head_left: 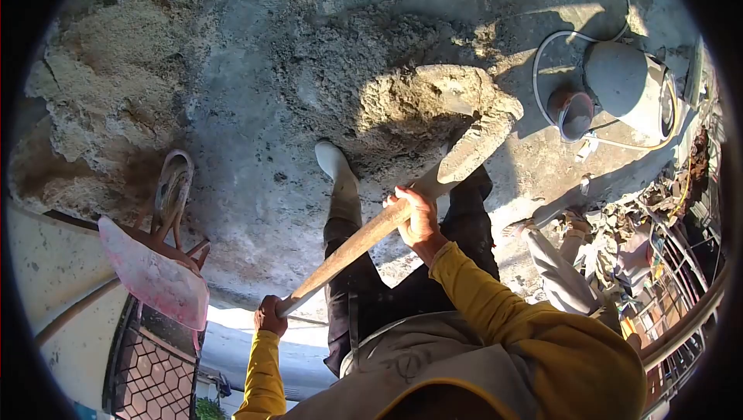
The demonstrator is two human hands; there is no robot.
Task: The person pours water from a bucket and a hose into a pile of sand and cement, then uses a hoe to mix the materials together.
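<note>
My left hand [271,316] is wrapped round the end of a long-handled shovel [348,250]. Farther down the wooden handle, close to the blade, my right hand [419,220] grips it too. The shovel blade [478,145] is caked with grey, wet-looking material and lies at the right side of a heap of mortar-like mix [395,99]. Sunlight falls on part of this heap, and the rest is in shade. My two boots stand just on the near side of it, the left boot [334,163] pale and the other partly hidden by the shovel.
A wheelbarrow [155,273] stands at the left beside a large sand pile [116,87]. At the right are a bucket [576,116], a pale drum-like container [619,80] and a looping hose [536,72]. Another person's legs [553,261] show near rubble [619,227].
</note>
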